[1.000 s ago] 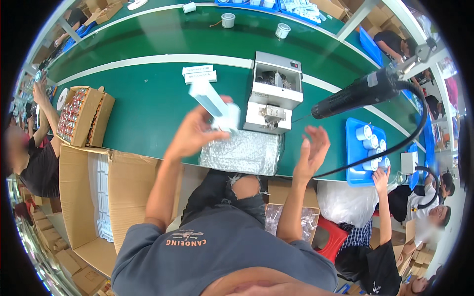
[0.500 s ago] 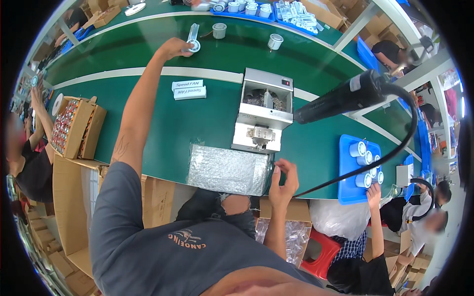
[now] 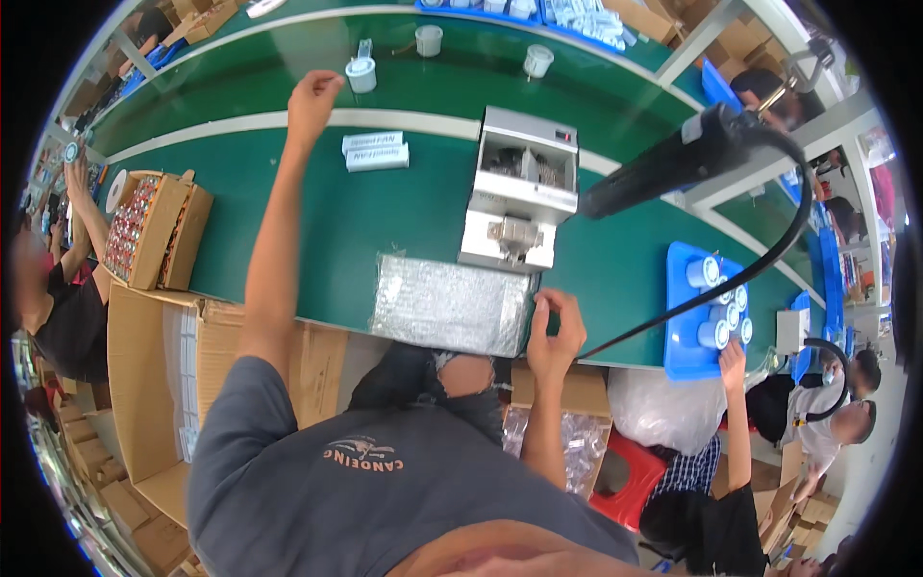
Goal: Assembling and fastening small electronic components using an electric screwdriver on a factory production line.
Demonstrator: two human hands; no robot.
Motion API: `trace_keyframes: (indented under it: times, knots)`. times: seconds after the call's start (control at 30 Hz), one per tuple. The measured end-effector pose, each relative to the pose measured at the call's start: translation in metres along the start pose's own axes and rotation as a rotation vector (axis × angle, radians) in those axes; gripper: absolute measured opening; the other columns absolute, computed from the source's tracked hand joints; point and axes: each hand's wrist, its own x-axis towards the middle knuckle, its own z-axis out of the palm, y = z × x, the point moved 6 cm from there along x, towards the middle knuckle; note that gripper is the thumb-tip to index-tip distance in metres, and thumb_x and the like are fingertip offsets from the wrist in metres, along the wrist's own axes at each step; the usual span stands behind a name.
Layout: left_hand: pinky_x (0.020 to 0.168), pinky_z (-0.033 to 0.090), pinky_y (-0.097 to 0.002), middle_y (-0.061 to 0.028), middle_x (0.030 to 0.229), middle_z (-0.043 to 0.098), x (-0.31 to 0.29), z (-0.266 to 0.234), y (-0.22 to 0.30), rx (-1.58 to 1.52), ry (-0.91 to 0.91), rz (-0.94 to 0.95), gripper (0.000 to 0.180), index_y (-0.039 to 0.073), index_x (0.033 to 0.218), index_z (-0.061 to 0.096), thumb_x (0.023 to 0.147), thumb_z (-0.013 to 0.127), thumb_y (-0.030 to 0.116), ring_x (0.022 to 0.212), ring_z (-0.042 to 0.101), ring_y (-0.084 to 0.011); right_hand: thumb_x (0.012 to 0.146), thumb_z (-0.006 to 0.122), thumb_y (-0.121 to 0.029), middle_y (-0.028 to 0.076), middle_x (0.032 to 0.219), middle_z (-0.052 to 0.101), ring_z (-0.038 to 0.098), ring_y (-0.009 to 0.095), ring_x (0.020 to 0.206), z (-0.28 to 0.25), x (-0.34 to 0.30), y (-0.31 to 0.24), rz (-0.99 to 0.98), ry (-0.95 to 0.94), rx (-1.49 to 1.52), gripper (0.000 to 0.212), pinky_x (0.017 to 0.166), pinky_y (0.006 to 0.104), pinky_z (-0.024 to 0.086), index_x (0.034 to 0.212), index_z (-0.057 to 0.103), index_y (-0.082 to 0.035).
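My left hand point(image 3: 315, 103) is raised over the far left of the green table, its fingers loosely bent with nothing visible in them. Just right of it, a white round cup-like part point(image 3: 361, 77) stands on the green belt, a pale strip point(image 3: 364, 48) sticking out behind. Two similar white cups, a nearer one point(image 3: 429, 40) and another point(image 3: 538, 62), stand farther right along the belt. My right hand point(image 3: 556, 332) hovers by the table's front edge, thumb and fingers apart, beside a bubble-wrap sheet point(image 3: 452, 303). Beyond that sheet stands a metal bench machine point(image 3: 519, 188).
Two small white boxes point(image 3: 376, 154) lie left of the machine. A black cylindrical tool point(image 3: 663, 163) with a cable hangs over the right. A blue tray point(image 3: 681, 332) of white cups sits at right, a co-worker's hand point(image 3: 733, 363) at it. A carton of parts point(image 3: 135, 236) stands at left.
My left hand has let go of the white round part and drawn back left. That part has moved left on the belt. My right hand stays by the table edge.
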Motion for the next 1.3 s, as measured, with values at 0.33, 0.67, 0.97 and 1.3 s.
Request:
trace_keyframes:
  times: [0.33, 0.67, 0.97, 1.3]
  knots:
    - [0.097, 0.050, -0.0460, -0.0208, 0.120, 0.064, -0.125, 0.014, 0.064, 0.417, -0.266, 0.496, 0.035, 0.001, 0.114, 0.069, 0.086, 0.079, 0.020, 0.113, 0.061, -0.0407, 0.088, 0.073, -0.010, 0.012, 0.102, 0.073, 0.071, 0.025, 0.093, -0.007, -0.007, -0.036, 0.055, -0.679, 0.656, 0.027, 0.085, 0.0390, 0.054, 0.111, 0.068, 0.002]
    - [0.089, 0.048, -0.0487, -0.0109, 0.112, 0.061, -0.142, 0.018, 0.075, 0.416, -0.357, 0.464, 0.022, 0.008, 0.093, 0.059, 0.085, 0.078, 0.011, 0.110, 0.061, -0.0369, 0.091, 0.075, -0.030, 0.024, 0.103, 0.070, 0.070, 0.037, 0.095, -0.241, 0.087, 0.089, 0.077, 0.410, -0.451, 0.045, 0.086, 0.0403, 0.056, 0.122, 0.064, 0.001]
    - [0.078, 0.048, -0.0348, -0.0105, 0.093, 0.062, -0.166, -0.012, 0.061, 0.217, -0.392, 0.136, 0.016, 0.006, 0.100, 0.057, 0.096, 0.072, 0.010, 0.085, 0.063, -0.0227, 0.076, 0.084, -0.035, 0.030, 0.122, 0.055, 0.060, 0.047, 0.114, -0.276, 0.094, 0.184, 0.323, 0.360, -1.039, 0.073, 0.094, 0.0534, 0.053, 0.126, 0.053, 0.006]
    - [0.079, 0.047, -0.0247, -0.0084, 0.101, 0.064, -0.204, -0.016, 0.061, -0.290, -0.316, 0.006, 0.025, 0.002, 0.118, 0.049, 0.103, 0.066, 0.012, 0.092, 0.061, -0.0133, 0.080, 0.077, -0.051, 0.037, 0.144, 0.046, 0.041, 0.051, 0.139, -0.277, 0.074, 0.173, 0.298, 0.429, -1.283, 0.071, 0.109, 0.0698, 0.029, 0.121, 0.064, 0.006]
